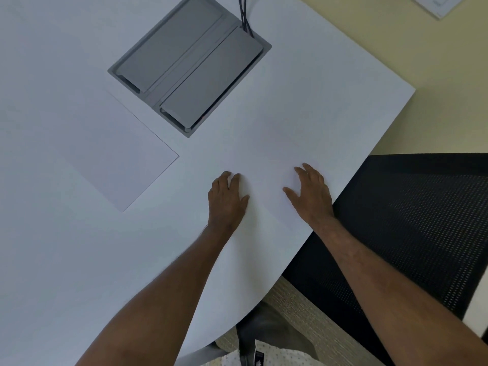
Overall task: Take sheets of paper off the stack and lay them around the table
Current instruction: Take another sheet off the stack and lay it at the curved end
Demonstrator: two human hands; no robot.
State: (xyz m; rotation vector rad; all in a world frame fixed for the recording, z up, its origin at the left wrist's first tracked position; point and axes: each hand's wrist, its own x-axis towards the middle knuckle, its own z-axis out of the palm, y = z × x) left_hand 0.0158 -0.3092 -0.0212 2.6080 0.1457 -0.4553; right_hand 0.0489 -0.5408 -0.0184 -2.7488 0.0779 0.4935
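While your left hand and right hand rest flat and apart, fingers spread and gripping nothing, the thin white paper sheet beneath them lies near the curved edge of the white round-cornered table, its outline barely visible. Another white sheet lies well to the left, beside the grey recessed cable hatch. Expect paper light, limp and slippery; pinch a corner rather than pressing the middle.

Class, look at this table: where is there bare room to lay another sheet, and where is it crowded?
Bare room: the near-left table, below the laid sheet, and the far-left corner beside the grey cable hatch. Crowded: the right edge, where the left hand and right hand press flat.
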